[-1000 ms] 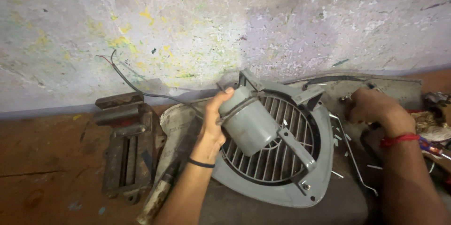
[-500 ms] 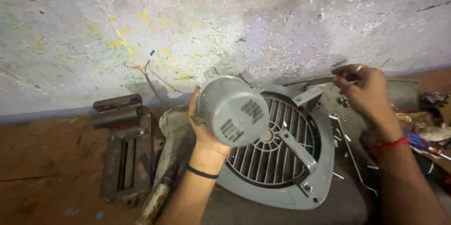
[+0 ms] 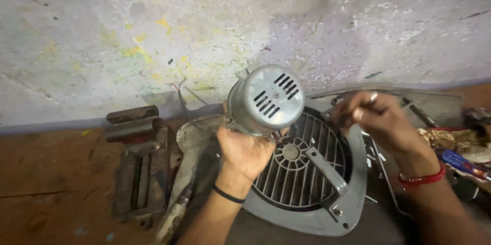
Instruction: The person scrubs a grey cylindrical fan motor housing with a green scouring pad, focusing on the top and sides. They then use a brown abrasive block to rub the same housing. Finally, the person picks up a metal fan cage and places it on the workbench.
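While the left hand [image 3: 244, 153] is gripping a small grey electric motor [image 3: 265, 100] from below, fingers wrapped round its body, it's holding it up w/ the slotted end cap facing the camera, probably for a look at that end. Motor's hovering just above the far-left edge of the grey fan grille housing [image 3: 307, 183] lying flat on the bench [image 3: 51, 188]. Right hand [image 3: 381, 119] is curled, pinching sth small & thin, can't tell what, over the grille's far-right side. Thin wires [image 3: 183, 96] are trailing from the motor. Rusty bench vise [image 3: 139, 160] is sitting to the left; blue-handled screwdriver [image 3: 463, 163] lying at right.
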